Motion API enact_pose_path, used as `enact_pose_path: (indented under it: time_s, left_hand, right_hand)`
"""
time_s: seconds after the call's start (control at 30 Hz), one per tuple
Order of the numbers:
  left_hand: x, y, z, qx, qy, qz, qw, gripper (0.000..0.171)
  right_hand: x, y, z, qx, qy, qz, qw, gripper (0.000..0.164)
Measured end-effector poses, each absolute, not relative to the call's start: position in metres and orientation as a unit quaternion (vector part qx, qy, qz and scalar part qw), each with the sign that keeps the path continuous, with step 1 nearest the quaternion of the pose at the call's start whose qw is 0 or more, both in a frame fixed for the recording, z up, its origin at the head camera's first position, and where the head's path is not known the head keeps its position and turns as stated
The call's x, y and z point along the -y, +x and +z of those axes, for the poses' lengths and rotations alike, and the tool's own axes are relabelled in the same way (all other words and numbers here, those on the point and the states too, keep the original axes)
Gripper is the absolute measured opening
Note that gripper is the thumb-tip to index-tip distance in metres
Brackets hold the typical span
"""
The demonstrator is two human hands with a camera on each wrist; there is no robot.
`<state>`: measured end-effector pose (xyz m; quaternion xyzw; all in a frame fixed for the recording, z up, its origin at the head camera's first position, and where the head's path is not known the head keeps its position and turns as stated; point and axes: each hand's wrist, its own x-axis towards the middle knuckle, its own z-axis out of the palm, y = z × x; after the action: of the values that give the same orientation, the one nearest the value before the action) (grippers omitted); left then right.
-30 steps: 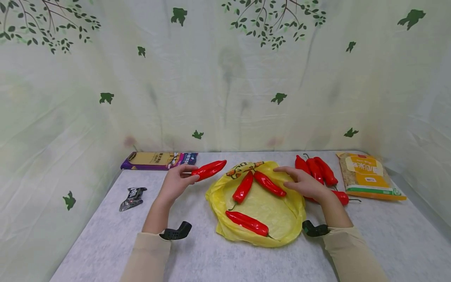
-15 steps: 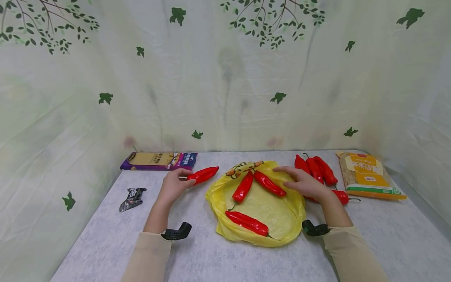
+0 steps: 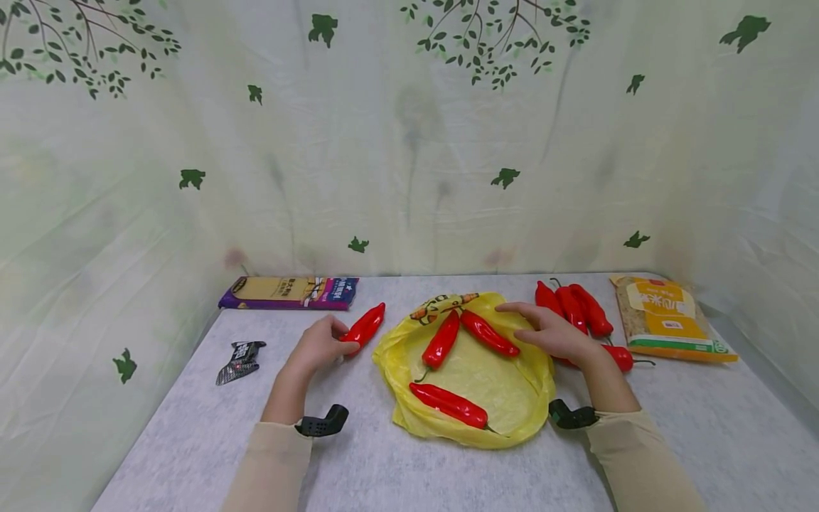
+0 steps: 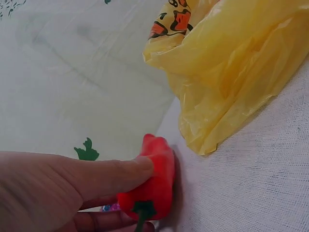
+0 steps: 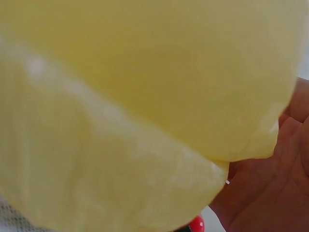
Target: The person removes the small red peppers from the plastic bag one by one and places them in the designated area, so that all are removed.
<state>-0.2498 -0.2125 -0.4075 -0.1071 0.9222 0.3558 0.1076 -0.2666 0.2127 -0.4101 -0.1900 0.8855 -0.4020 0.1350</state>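
In the head view my left hand (image 3: 320,341) holds a red chili pepper (image 3: 365,326) low over the table, left of the yellow plastic bag (image 3: 512,398). The left wrist view shows the thumb pressed on that pepper's side, its green stem toward the palm and fingers beneath. At the bag's right rim is my right hand (image 3: 550,331), index finger and thumb extended apart over the plastic. Bag folds hide most of its fingers in the right wrist view. Inside the opened bag lie a chili pepper (image 3: 441,341), another pepper (image 3: 489,334) and a third pepper (image 3: 448,405).
Several more peppers (image 3: 591,311) lie behind the right hand. A bag of yellow grain (image 3: 672,320) is at the back right, a purple noodle packet (image 3: 288,293) at the back left. A small black wrapper (image 3: 239,361) lies left of my left hand.
My left hand has brought its pepper down and left, away from the bag, and its tip now points more steeply toward the back. The right hand and the bag stay in place.
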Motion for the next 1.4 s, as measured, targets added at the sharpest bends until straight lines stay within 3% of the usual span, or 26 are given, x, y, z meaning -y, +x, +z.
enact_pose_path:
  time_s: [0.27, 0.5, 0.87, 1.07, 1.4]
  left_hand:
    - [0.211, -0.245, -0.407, -0.926, -0.093, 0.341, 0.131, 0.056]
    - [0.21, -0.244, -0.405, -0.927, -0.097, 0.341, 0.118, 0.059]
    - [0.204, -0.243, -0.4, -0.929, -0.057, 0.362, 0.045, 0.067]
    - [0.195, -0.239, -0.389, -0.925, -0.032, 0.379, 0.003, 0.062]
    - [0.176, -0.223, -0.365, -0.892, 0.119, 0.431, -0.066, 0.046]
  right_hand:
    - [-0.213, -0.267, -0.411, -0.886, -0.188, -0.402, 0.135, 0.053]
    - [-0.212, -0.267, -0.412, -0.888, -0.188, -0.399, 0.129, 0.054]
    - [-0.213, -0.267, -0.412, -0.886, -0.187, -0.402, 0.134, 0.054]
    - [-0.213, -0.267, -0.412, -0.886, -0.185, -0.404, 0.134, 0.053]
    - [-0.215, -0.269, -0.412, -0.887, -0.192, -0.402, 0.125, 0.05]
